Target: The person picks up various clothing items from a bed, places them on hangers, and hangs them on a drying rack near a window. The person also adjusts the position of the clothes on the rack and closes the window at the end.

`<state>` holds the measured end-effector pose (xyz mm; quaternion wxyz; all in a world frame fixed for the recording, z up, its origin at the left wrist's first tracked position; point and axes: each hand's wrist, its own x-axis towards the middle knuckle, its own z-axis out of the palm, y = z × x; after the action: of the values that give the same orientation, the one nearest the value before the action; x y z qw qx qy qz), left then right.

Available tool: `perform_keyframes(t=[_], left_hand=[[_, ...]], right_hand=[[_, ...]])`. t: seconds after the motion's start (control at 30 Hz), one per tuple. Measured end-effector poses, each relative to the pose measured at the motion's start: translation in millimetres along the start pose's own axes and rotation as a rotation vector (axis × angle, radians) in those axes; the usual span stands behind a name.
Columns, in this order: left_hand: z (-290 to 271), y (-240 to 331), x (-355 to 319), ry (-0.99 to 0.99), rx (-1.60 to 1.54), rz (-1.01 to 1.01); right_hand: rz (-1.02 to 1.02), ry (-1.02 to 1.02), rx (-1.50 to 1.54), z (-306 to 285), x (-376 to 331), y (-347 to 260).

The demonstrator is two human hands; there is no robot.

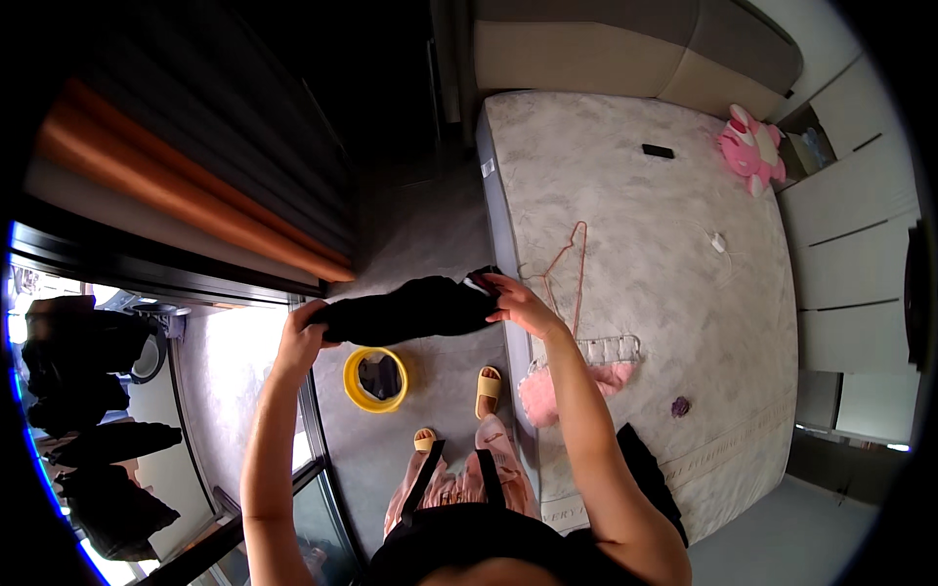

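A black garment is stretched sideways in the air between my two hands, above the grey floor. Its left end is gripped by my left hand, fingers closed round the cloth. At the other end, where a small pale patch shows, my right hand pinches the fabric near the bed's edge. Exactly which garment it is, I cannot tell. Below it on the floor stands a yellow bucket with dark cloth inside. On the bed, close to my right hand, lies a copper-coloured clothes hanger.
The mattress fills the right side. On it are a pink and white cloth item, a pink plush toy, a black remote-like object, a white charger and dark clothing. Curtains and hanging dark clothes are at left.
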<state>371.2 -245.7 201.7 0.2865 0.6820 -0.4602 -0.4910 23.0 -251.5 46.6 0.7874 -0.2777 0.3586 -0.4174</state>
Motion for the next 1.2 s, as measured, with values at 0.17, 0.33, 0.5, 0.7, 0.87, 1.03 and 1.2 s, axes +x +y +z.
perform_keyframes(t=[0.17,0.33,0.5,0.7,0.87,1.03,1.2], left_hand=[[48.3,23.4,17.0,-0.01,-0.609,-0.028],[51.2,28.5,29.4,0.12,-0.691,0.034],[34.4,17.5,7.4,0.317,-0.709,0.023],[-12.4,0.9,-28.6,0.49,-0.819,0.045],[-65.5,-42.7,-63.1,0.806,-0.439,0.189],[-132.2,-87.0,-116.5,0.974,-0.172,0.137],[-164.2,-114.2,-163.1,1.031,0.146,0.101]], right_hand=[[0.264,0.814,-0.94,-236.2,63.0,155.0],[0.167,0.93,-1.295,-310.6,39.6,230.8],[0.16,0.856,-1.572,-231.8,46.3,193.1],[-0.585,0.696,-0.995,-103.9,7.8,140.7],[-0.555,0.292,-0.506,35.3,-59.8,115.9],[-0.741,-0.167,-0.861,141.3,-83.8,68.9],[-0.902,-0.362,-0.934,253.5,-104.3,48.5]])
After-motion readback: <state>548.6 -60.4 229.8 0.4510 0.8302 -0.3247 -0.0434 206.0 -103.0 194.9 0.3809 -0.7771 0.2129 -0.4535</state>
